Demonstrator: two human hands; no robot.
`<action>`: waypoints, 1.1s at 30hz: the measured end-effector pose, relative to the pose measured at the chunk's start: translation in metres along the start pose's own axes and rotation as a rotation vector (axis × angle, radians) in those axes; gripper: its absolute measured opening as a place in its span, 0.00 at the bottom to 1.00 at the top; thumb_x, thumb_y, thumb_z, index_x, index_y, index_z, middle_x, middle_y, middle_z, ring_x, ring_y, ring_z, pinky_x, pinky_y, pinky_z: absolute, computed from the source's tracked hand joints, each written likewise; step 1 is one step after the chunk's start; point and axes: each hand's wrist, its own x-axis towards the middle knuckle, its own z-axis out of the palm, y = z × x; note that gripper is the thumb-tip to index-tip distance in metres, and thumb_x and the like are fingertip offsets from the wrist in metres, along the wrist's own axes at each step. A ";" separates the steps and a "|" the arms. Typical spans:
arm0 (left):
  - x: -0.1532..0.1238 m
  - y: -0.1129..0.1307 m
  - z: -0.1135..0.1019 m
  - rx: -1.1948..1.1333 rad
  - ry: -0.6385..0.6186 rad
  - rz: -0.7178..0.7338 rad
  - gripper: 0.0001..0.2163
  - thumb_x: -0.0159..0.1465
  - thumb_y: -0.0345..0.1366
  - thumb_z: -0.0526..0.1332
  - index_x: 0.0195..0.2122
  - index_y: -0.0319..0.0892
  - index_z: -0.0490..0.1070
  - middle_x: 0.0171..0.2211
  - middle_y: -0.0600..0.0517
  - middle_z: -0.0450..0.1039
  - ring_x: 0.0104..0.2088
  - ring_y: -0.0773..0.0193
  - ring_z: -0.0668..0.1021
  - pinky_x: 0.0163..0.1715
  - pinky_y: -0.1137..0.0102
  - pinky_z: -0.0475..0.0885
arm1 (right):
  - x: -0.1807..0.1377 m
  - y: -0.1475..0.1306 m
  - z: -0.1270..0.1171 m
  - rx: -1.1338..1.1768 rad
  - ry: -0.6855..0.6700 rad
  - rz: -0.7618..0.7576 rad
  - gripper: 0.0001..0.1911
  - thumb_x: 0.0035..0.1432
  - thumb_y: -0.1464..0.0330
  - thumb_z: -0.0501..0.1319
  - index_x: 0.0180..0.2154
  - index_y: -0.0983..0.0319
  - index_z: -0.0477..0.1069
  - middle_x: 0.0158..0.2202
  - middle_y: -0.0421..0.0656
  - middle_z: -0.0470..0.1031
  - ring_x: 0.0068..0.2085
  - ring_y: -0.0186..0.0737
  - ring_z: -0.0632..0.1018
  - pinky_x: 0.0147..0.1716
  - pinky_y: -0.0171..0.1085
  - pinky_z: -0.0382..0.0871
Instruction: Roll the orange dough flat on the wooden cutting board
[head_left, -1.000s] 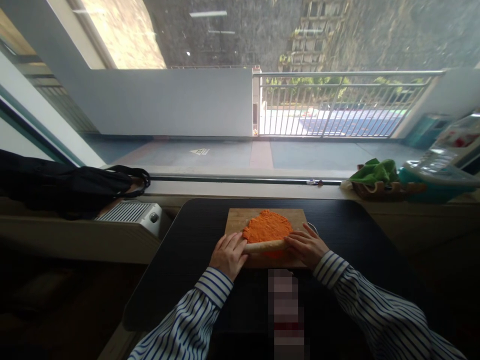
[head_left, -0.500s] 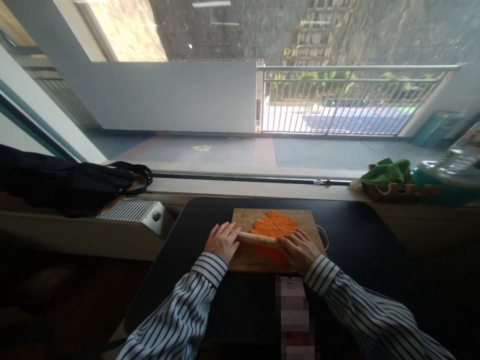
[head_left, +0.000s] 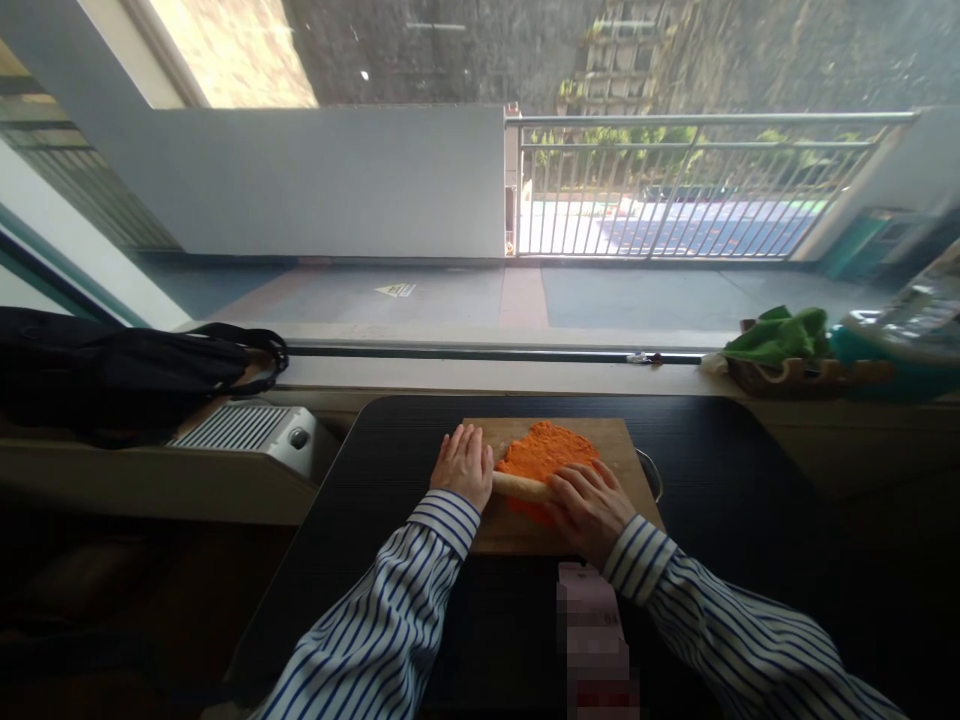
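Note:
A wooden rolling pin (head_left: 523,487) lies across a flattened sheet of orange dough (head_left: 547,447) on a wooden board (head_left: 616,450). Over the pin's left end, my left hand (head_left: 463,468) presses down with its fingers reaching forward. My right hand (head_left: 591,508) is curled over the right end, its fingertips at the dough's edge. Only the middle of the pin shows; both hands hide its ends. Dough shows on both the far and near sides of the pin.
The board rests on a black table (head_left: 390,450), with a metal handle (head_left: 651,475) at its right side. A pink strip (head_left: 592,600), partly blurred, lies near me. On the sill are a black bag (head_left: 150,370) and a green cloth (head_left: 780,335).
My left hand has shifted right and slightly forward on the rolling pin, with its fingers straighter. My right hand has moved a little left. Less of the pin shows between them.

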 end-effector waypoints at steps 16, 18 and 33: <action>0.035 0.007 0.011 0.014 -0.010 0.068 0.23 0.64 0.37 0.42 0.55 0.32 0.60 0.56 0.43 0.62 0.58 0.55 0.60 0.58 0.56 0.51 | 0.010 0.008 0.007 -0.076 -0.103 0.145 0.21 0.63 0.63 0.43 0.52 0.61 0.65 0.54 0.47 0.66 0.56 0.43 0.63 0.58 0.50 0.37; 0.041 0.009 0.012 0.013 -0.010 0.074 0.22 0.64 0.37 0.42 0.56 0.33 0.60 0.56 0.44 0.62 0.58 0.56 0.60 0.58 0.56 0.51 | 0.012 0.011 0.006 -0.092 -0.118 0.160 0.21 0.63 0.63 0.43 0.52 0.61 0.64 0.55 0.47 0.65 0.56 0.44 0.63 0.58 0.51 0.37; 0.060 0.015 0.014 -0.005 -0.004 0.108 0.22 0.63 0.38 0.43 0.57 0.38 0.59 0.56 0.46 0.63 0.58 0.58 0.60 0.58 0.57 0.51 | 0.024 0.019 0.006 -0.064 -0.162 0.262 0.20 0.63 0.65 0.43 0.50 0.60 0.65 0.55 0.48 0.65 0.56 0.46 0.62 0.55 0.57 0.43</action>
